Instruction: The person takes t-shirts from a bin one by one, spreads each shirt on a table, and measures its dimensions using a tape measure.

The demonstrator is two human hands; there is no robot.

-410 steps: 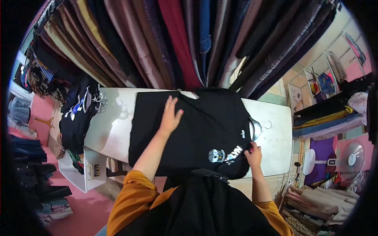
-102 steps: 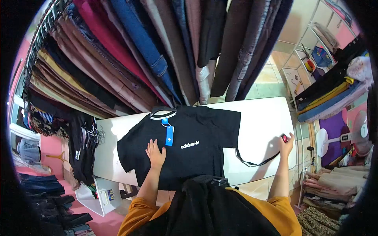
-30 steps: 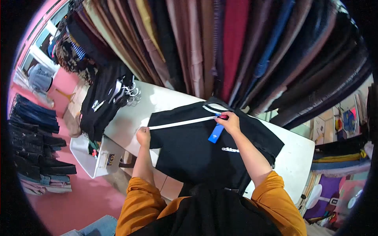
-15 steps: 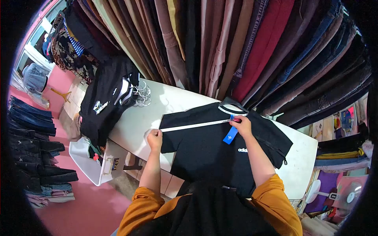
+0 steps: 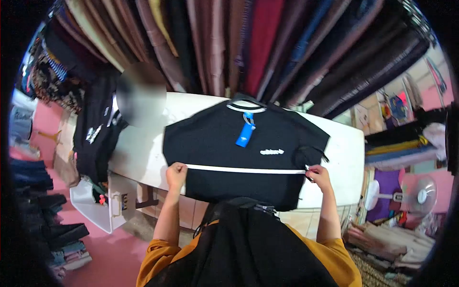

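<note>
A black T-shirt [image 5: 220,138] with a white-trimmed collar and a small white chest logo lies spread on the white table [image 5: 346,148]. A blue paper tag [image 5: 245,135] hangs from its collar. Across its chest a white tape measure [image 5: 244,170] is stretched nearly level. At the shirt's left side, my left hand [image 5: 177,175] pinches one end of the tape. My right hand [image 5: 317,175] grips the tape's other end by the right side, with a small dark part between the fingers. The shirt's lower edge is partly hidden by my black garment.
Trousers [image 5: 260,52] hang in a dense row behind the table. More black shirts [image 5: 93,129] lie at the table's left end. Below them is a white bin [image 5: 91,203]. A fan [image 5: 420,196] stands at the right.
The tape has moved down from near the collar and now spans the chest. My right hand has shifted right and down. The blue tag is uncovered, and the view has turned.
</note>
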